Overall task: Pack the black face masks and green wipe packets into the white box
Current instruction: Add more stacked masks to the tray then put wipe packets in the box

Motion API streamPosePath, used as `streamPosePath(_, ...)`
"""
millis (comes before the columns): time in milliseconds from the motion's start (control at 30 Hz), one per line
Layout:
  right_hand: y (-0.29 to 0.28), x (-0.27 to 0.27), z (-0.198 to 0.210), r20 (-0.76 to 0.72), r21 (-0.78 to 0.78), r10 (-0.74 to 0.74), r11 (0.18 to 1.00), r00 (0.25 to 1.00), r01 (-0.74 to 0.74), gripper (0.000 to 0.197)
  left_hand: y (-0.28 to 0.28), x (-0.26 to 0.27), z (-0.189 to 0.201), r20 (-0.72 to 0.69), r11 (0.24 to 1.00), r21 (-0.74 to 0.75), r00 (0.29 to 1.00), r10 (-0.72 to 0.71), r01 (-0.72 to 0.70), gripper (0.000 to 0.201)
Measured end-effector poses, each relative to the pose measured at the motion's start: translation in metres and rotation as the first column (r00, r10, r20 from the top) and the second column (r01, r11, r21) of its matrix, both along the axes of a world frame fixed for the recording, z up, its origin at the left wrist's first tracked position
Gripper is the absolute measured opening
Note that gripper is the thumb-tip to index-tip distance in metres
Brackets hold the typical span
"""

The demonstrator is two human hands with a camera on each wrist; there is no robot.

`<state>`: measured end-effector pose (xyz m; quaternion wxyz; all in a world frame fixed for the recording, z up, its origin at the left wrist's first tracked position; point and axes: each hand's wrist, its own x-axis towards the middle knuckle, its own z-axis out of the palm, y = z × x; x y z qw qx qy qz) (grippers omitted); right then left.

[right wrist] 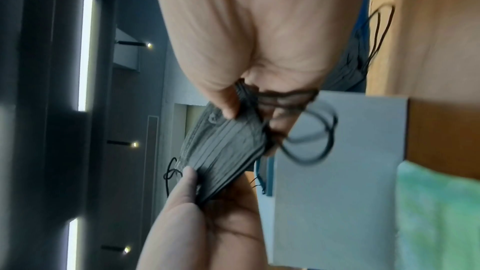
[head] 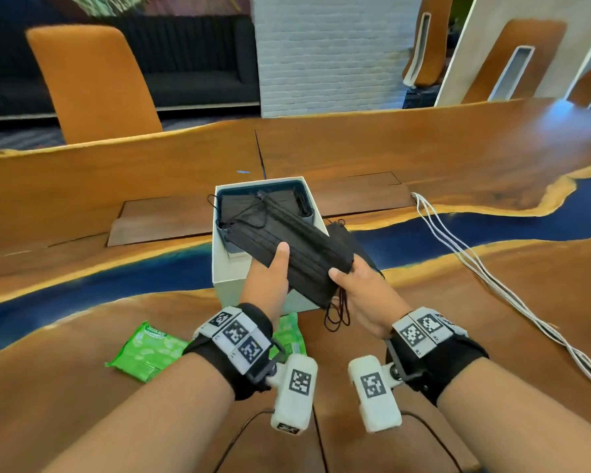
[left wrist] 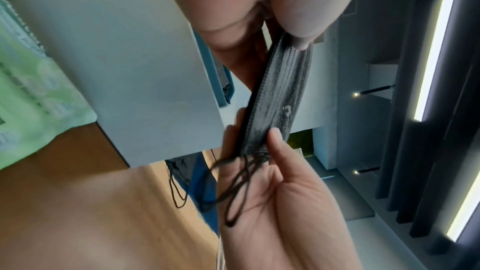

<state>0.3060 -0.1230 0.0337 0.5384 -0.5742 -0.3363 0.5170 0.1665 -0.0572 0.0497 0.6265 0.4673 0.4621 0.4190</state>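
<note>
Black face masks, a stack grasped at each end by left grip and right grip, above white box.

You've got a stack of black face masks between both hands, left hand pinching the near left edge, right hand gripping the right end, ear loops dangling below. The stack hangs tilted over the white box, where more masks lie inside. Two green wipe packets sit on the table by your left wrist.
</note>
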Motion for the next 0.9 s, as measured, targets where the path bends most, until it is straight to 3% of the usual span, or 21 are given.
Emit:
streamPosePath(67,0.008,-0.007,0.007,-0.007,0.01,-0.043,0.999,0.999,0.043,0.024,0.003,-0.005,0.007,-0.02,1.0,0.03,1.0,-0.005,0.006,0.027)
streamPosePath(167,0.016,-0.013,0.013,0.145,0.023,-0.134,0.991,0.98,0.132,0.009,0.005,-0.017,0.015,-0.056,0.995,0.072,0.997,-0.06,0.064,0.012)
streamPosePath(267,0.022,-0.019,0.013,0.168,0.0,-0.121,0.992,0.978,0.123,0.015,0.006,-0.03,0.02,-0.122,0.989,0.121,0.99,-0.074,0.089,0.01)
streamPosePath(400,0.025,-0.032,0.019,-0.019,0.02,-0.033,0.999,0.999,0.034,0.03,0.012,-0.042,0.019,-0.192,0.985,0.17,0.981,0.012,0.021,0.005)
streamPosePath(500,0.026,-0.044,0.024,-0.135,0.07,0.011,0.998,0.991,-0.002,0.029,0.017,-0.044,0.022,-0.244,0.969,0.245,0.964,0.102,-0.041,0.03)
streamPosePath(600,0.032,-0.047,0.026,-0.13,0.078,0.01,0.997,0.991,0.0,0.03,0.019,-0.045,0.026,-0.229,0.962,0.266,0.966,0.122,-0.058,0.031)
streamPosePath(733,0.043,-0.037,0.027,-0.016,0.037,-0.085,0.996,0.996,0.086,0.026,0.027,-0.05,0.028,-0.254,0.964,0.263,0.967,0.025,0.044,0.026)
streamPosePath(800,0.045,-0.029,0.03,-0.028,0.029,-0.128,0.991,0.991,0.129,0.026,0.035,-0.058,0.03,-0.274,0.953,0.283,0.961,-0.03,0.11,0.02)
streamPosePath(900,0.047,-0.013,0.032,-0.06,0.014,-0.159,0.987,0.985,0.161,0.027,0.055,-0.076,0.022,-0.364,0.946,0.3,0.931,-0.003,0.12,0.022)
